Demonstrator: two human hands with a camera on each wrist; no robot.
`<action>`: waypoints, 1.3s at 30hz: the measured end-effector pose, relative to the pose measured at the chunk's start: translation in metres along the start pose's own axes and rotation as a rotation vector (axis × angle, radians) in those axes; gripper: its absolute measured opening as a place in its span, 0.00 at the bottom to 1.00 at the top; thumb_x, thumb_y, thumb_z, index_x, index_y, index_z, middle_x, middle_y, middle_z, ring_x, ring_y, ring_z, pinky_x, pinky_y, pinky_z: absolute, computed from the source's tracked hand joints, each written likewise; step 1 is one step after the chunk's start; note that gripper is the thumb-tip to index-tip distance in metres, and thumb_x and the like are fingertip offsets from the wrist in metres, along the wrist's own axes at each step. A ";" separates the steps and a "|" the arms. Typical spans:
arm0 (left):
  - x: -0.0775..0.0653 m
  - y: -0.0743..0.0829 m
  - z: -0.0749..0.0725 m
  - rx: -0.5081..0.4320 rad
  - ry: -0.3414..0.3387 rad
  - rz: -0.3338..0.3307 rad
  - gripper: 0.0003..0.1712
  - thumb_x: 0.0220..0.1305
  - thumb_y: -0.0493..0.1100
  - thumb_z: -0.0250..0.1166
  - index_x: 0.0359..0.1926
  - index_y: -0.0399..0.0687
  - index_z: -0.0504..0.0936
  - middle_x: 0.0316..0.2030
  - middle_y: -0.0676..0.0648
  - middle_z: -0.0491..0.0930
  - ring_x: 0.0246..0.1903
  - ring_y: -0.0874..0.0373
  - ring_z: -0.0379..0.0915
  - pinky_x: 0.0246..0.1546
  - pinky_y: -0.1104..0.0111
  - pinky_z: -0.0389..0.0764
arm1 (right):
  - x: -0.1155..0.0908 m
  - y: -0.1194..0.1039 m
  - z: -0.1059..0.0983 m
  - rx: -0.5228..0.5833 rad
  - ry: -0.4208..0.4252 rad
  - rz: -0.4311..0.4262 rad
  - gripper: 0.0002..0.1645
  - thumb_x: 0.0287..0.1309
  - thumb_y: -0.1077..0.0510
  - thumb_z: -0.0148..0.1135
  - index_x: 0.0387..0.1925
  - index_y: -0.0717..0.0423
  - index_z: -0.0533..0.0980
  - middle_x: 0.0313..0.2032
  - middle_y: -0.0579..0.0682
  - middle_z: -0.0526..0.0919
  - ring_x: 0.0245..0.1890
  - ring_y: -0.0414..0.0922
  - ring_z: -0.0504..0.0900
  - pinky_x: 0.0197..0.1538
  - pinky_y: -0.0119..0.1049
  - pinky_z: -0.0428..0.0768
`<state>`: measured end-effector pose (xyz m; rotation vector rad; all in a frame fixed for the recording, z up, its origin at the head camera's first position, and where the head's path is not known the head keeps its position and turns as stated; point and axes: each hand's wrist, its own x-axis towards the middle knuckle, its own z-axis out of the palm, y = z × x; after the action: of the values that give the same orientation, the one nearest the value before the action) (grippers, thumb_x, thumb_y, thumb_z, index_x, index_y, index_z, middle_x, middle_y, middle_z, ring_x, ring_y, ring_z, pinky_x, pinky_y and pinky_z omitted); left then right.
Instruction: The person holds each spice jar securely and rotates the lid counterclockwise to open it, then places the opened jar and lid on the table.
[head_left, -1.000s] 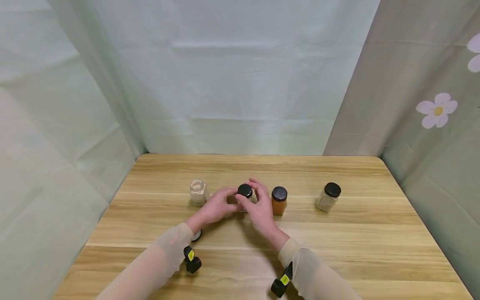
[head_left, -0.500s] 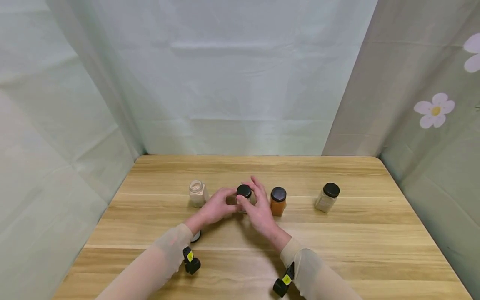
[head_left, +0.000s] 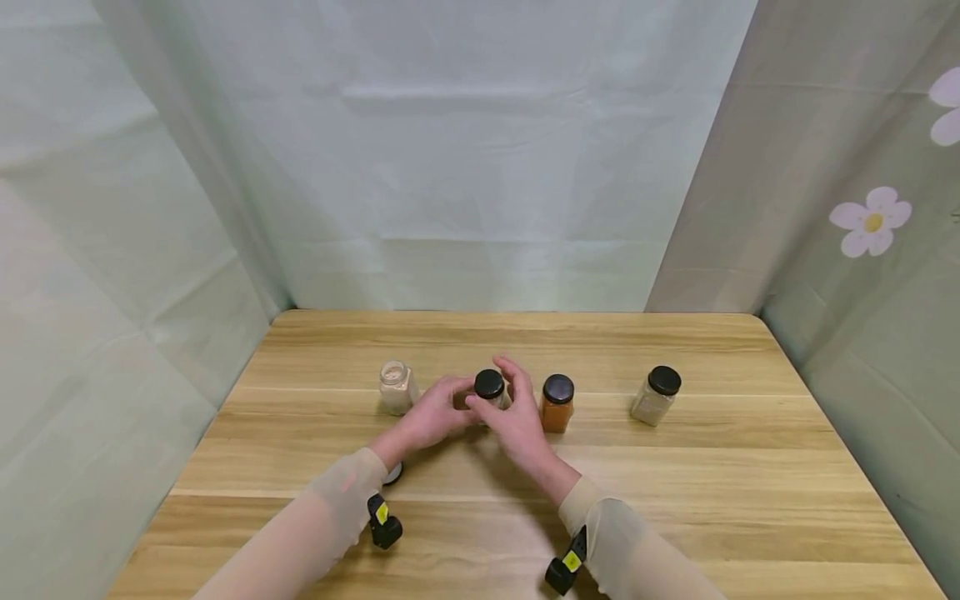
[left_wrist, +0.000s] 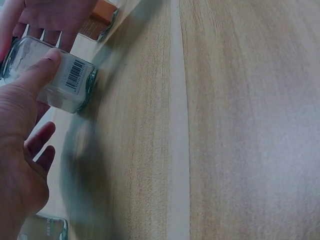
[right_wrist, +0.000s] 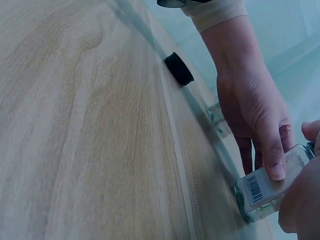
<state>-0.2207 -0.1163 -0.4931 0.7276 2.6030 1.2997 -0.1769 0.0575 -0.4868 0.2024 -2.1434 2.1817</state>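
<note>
A square glass jar [left_wrist: 57,87] with pale contents and a barcode label stands between both hands, its base close at the tabletop. My left hand [head_left: 433,411] grips the glass body, thumb laid along one side. On top is a black screw lid [head_left: 490,384], and my right hand [head_left: 521,423] curves its thumb and fingers around that lid. In the right wrist view the lid is mostly hidden behind the right hand. Left of the left hand, a lidless jar [head_left: 397,390] of pale powder stands upright.
A loose black lid [right_wrist: 179,69] lies on the wooden table [head_left: 720,500] beside the left wrist. Just right of the right hand stands a black-lidded jar of orange powder [head_left: 557,410]. Farther right is another black-lidded jar [head_left: 655,400] with pale contents. Curtains [head_left: 480,167] enclose the table.
My right hand's thumb and fingers shift slightly around the lid, the thumb moving a little left. The left hand and the jar stay in place.
</note>
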 end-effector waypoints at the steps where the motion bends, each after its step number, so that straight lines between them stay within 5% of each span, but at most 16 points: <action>1: 0.000 0.000 0.000 0.001 0.000 -0.001 0.27 0.61 0.42 0.75 0.61 0.48 0.83 0.58 0.48 0.82 0.62 0.47 0.70 0.67 0.47 0.65 | 0.000 0.000 0.001 0.014 0.009 0.003 0.45 0.60 0.60 0.74 0.74 0.57 0.62 0.73 0.57 0.61 0.76 0.56 0.54 0.76 0.58 0.49; 17: 0.002 -0.002 0.002 0.024 -0.004 -0.021 0.25 0.62 0.42 0.75 0.60 0.50 0.83 0.57 0.50 0.82 0.62 0.49 0.70 0.68 0.50 0.65 | 0.002 0.003 0.002 0.022 0.098 0.010 0.35 0.55 0.57 0.78 0.59 0.58 0.69 0.69 0.55 0.66 0.71 0.55 0.63 0.74 0.56 0.57; 30: 0.002 0.000 0.001 0.015 -0.006 -0.032 0.26 0.62 0.46 0.75 0.61 0.50 0.83 0.58 0.49 0.81 0.63 0.48 0.70 0.67 0.49 0.65 | 0.002 0.005 -0.001 -0.067 0.044 -0.057 0.26 0.60 0.62 0.71 0.60 0.57 0.75 0.71 0.58 0.64 0.73 0.50 0.60 0.75 0.53 0.56; 39: 0.001 0.000 0.002 0.014 0.000 -0.038 0.28 0.62 0.47 0.75 0.63 0.49 0.82 0.60 0.48 0.80 0.64 0.48 0.69 0.69 0.50 0.64 | 0.001 0.005 0.000 -0.080 0.036 -0.072 0.30 0.61 0.64 0.68 0.65 0.60 0.73 0.69 0.52 0.67 0.72 0.49 0.62 0.75 0.52 0.55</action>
<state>-0.2209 -0.1149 -0.4942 0.6766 2.6147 1.2723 -0.1782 0.0575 -0.4915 0.2292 -2.1640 2.0405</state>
